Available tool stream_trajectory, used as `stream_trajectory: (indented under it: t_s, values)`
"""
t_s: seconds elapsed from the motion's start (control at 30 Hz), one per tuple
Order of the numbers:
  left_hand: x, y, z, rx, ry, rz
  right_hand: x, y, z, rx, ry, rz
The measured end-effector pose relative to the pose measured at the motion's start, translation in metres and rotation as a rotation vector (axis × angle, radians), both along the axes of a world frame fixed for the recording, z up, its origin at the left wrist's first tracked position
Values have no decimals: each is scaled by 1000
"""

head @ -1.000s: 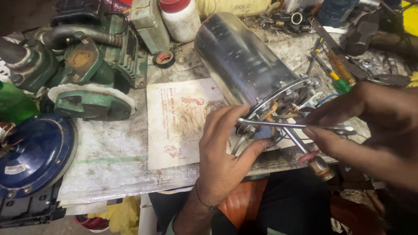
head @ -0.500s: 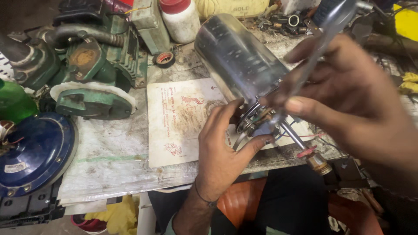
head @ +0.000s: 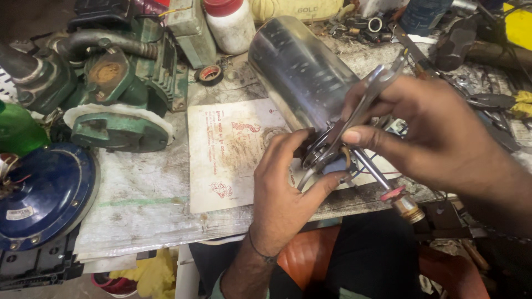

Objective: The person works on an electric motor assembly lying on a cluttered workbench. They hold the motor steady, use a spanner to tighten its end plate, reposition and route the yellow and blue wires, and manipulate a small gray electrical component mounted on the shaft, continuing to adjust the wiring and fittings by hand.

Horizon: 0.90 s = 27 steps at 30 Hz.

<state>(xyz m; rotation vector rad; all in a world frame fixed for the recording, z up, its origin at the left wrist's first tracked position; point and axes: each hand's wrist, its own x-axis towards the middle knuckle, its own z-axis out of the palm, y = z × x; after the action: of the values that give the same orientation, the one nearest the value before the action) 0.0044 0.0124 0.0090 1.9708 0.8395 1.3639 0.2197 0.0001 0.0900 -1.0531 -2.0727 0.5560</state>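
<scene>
Cluttered table [head: 144,188], motor [head: 302,72] lying at an angle across it.
Its near end points at the person; left hand [head: 288,188] curls around that end, right hand [head: 438,130] pinches a steel wrench [head: 360,113] angled down onto it.

Motor housing on a crowded workbench

The motor housing [head: 302,72] lies on the bench [head: 144,194], a printed sheet [head: 227,155] left of it, pump body [head: 111,83] further left, 1 bottle [head: 230,22] behind, tools [head: 487,99] right.
</scene>
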Motion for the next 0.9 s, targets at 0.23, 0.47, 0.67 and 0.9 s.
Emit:
stream_trajectory:
  t_s: [0.23, 0.47, 0.67, 0.9]
  values:
    - [1, 0, 2, -34, -18, -19, -6, 4, -1, 42, -134, -34]
    - [0, 0, -6, -12, 13, 19, -39, 6, 7, 215, -465, -65]
    - [2, 3, -15, -38, 8, 30, -62, 10, 2, 325, -440, 128]
    - [0, -1, -7, 25, -59, 17, -25, 6, 13, 232, -429, 65]
